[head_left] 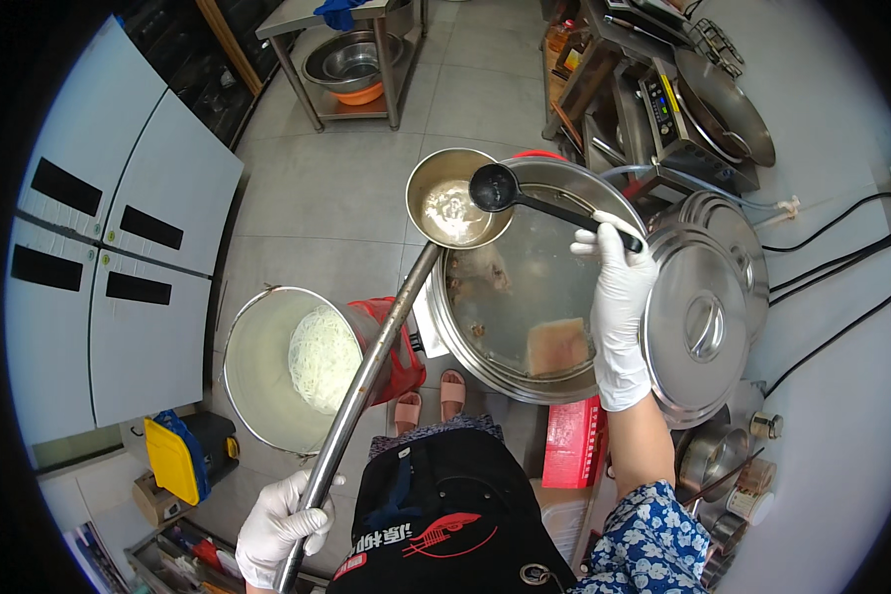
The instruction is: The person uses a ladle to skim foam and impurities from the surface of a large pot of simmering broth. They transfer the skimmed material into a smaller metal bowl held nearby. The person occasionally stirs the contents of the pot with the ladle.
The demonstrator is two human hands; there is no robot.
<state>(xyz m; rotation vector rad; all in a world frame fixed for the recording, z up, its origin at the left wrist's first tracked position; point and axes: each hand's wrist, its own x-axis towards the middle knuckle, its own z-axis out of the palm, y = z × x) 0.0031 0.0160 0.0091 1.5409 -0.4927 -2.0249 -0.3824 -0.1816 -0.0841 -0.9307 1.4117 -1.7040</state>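
Observation:
My left hand (288, 521), in a white glove, is closed around the lower part of the long steel handle of a large metal ladle (416, 185). Clear liquid lies in the ladle's bowl, at the rim of a big stockpot (445, 327). My right hand (618, 297), also gloved, holds a black ladle (496, 188) by its handle, its small bowl over the large ladle's right edge. Cloudy broth fills the stockpot, with a block of meat (558, 346) and other pieces in it. White shredded strands (325, 360) lie inside a bucket (263, 371) to the left.
Steel lids (676, 327) stand right of the stockpot. A red box (570, 445) is below it. Metal basins (353, 63) sit under a steel table at the top. A wok (746, 111) and a control panel are at upper right. White cabinets (156, 215) line the left.

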